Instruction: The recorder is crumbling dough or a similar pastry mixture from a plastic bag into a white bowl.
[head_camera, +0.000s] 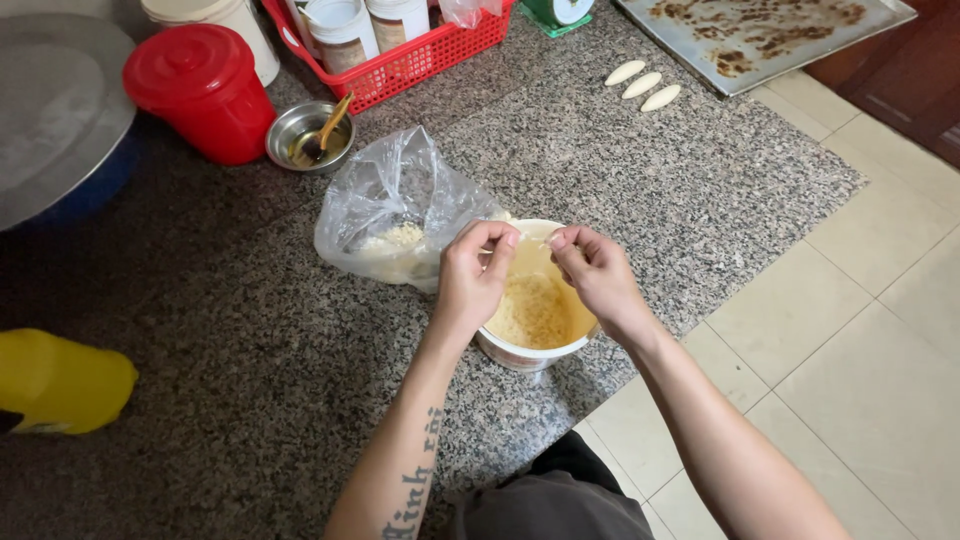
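Head view: the person looked down at a speckled granite counter (620, 180) near the middle of the frame.
Left hand: the left hand (472, 280) was pinched narrow, its fingertips closed on a small pale piece that I cannot identify, above the tub.
Right hand: the right hand (598, 272) was also pinched narrow on the same small piece, just beside the left one.
Tub: a white round tub (530, 352) stood on the counter under both hands, at the centre of the frame, close to the counter edge.
Tub content: yellowish crumbly food filled it roughly to the middle; the upper wall was bare.
Progress: judging by this, the filling seemed partly done, and more room was left.
Plastic bag: a clear plastic bag (395, 210), touching the tub at centre left, held some pale crumbs.
Upper left: a red lidded bucket (205, 90) and a small steel bowl (308, 135) with a spoon.
Upper right: three pale dough pieces (642, 85) near a metal tray (760, 35).
Lower left: a yellow container (60, 382).
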